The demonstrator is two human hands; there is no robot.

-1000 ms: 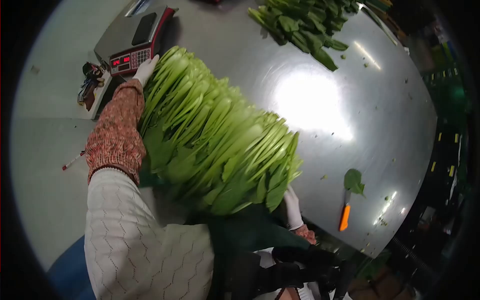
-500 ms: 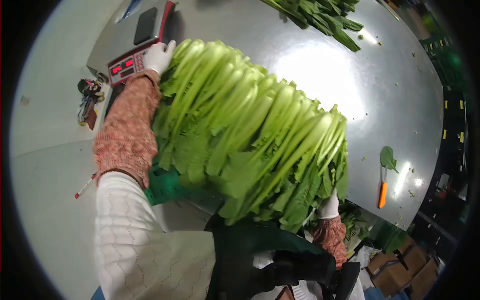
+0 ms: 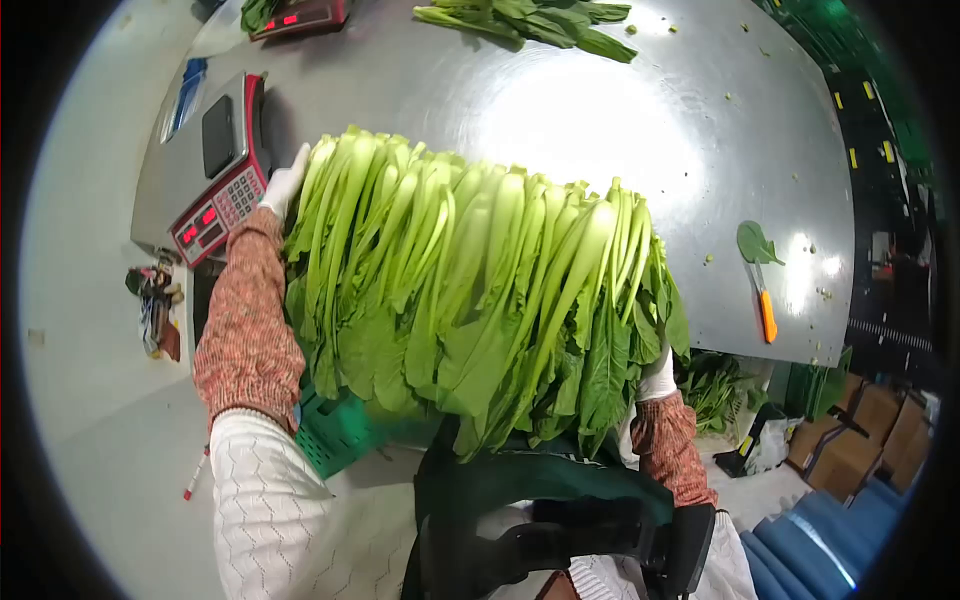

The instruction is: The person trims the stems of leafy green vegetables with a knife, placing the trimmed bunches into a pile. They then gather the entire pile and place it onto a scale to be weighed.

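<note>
A wide row of leafy greens (image 3: 470, 260), pale stems toward the table and leaves toward me, spans the space between my hands at the near edge of the metal table (image 3: 400, 75). My white-gloved left hand (image 3: 286, 184) presses on the row's left end, beside a red and grey scale (image 3: 222, 165). At the right end my gloved right hand (image 3: 657, 378) supports the greens, its fingers partly hidden by leaves. The row is held between both hands.
An orange-handled knife (image 3: 767, 315) and a loose leaf (image 3: 757, 243) lie on the right of the table. More greens (image 3: 530, 22) and a second scale (image 3: 300, 18) are at the far side. A green crate (image 3: 335, 430) is below; cardboard boxes (image 3: 850, 445) stand lower right.
The view has shifted, and the row of greens now lies more level across it. Both hands have moved with the row and still hold its ends. The second scale has come into view.
</note>
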